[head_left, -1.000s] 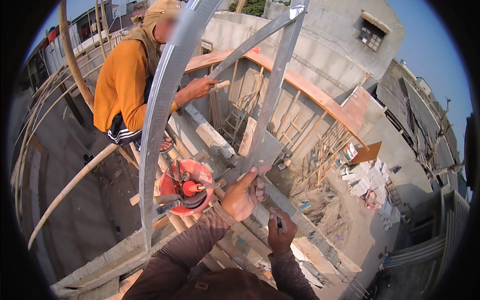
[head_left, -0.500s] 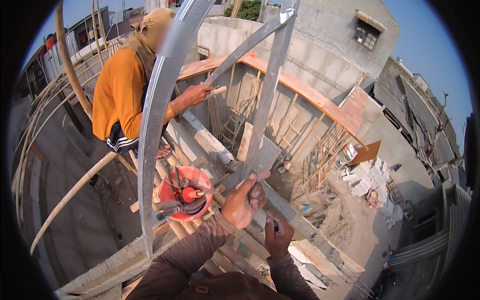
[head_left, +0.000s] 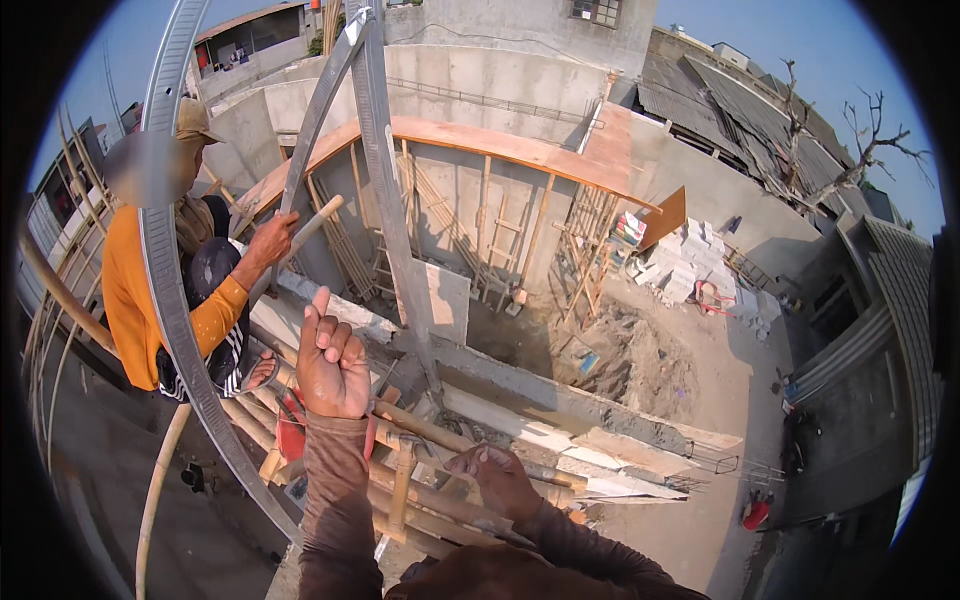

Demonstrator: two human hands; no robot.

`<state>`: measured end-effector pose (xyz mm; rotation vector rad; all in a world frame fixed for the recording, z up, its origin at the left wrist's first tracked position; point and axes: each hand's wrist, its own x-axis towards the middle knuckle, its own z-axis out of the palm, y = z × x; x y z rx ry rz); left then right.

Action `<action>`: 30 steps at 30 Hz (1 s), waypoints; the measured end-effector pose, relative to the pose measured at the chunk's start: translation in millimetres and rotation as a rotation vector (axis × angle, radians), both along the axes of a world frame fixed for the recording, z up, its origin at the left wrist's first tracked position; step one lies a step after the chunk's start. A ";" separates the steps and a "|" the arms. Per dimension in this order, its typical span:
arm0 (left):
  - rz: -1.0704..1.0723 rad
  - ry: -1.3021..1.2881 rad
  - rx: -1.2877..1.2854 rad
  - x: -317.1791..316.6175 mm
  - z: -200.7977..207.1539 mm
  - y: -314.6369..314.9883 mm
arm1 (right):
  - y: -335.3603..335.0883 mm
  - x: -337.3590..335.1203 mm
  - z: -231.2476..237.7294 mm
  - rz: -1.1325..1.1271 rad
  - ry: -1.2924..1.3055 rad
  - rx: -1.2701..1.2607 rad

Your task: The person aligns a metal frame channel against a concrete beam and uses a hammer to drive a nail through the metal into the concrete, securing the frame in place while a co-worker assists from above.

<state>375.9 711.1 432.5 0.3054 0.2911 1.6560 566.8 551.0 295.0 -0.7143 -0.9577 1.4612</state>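
Observation:
My left hand [head_left: 335,365] is raised in front of the upright metal channel [head_left: 390,200]. Its index finger points up and the other fingers curl in; whether a thin thing is in them I cannot make out. Lower and to the right, my right hand [head_left: 497,482] has its fingers pressed together, their contents too small to tell. Beside it is a hammer [head_left: 401,490] with a wooden handle, over the bamboo poles [head_left: 450,430]. My left forearm partly hides a red bucket [head_left: 291,425]. A curved-looking metal channel [head_left: 185,300] stands to the left.
A co-worker in an orange top [head_left: 130,290] sits at left, a hand [head_left: 270,240] at a slanted metal brace [head_left: 312,130] with a wooden stick. Concrete beam edges [head_left: 560,395] run below. Farther down are a sand pile [head_left: 650,360], white blocks [head_left: 690,265] and wooden formwork [head_left: 480,135].
The view has swung right, so the frame and co-worker appear farther left. My left hand has risen away from the channel's lower part; my right hand has dropped lower and left. The hammer now shows.

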 end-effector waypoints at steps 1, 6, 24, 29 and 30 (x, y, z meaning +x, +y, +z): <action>0.025 0.142 0.060 -3.7 1.2 3.2 | -2.7 4.4 -4.7 0.054 0.134 -0.130; 0.197 0.446 0.030 1.7 2.6 7.5 | -4.5 31.2 -7.6 0.130 0.372 -0.344; -0.232 0.446 0.098 68.4 -1.8 -29.3 | 27.5 29.9 39.6 0.748 -0.317 -0.085; -0.244 0.481 0.196 62.2 -0.4 -29.5 | 55.7 58.7 60.8 0.501 0.565 -0.473; -0.255 0.429 0.206 57.6 1.2 -26.6 | 56.0 66.0 67.5 0.497 0.500 -0.406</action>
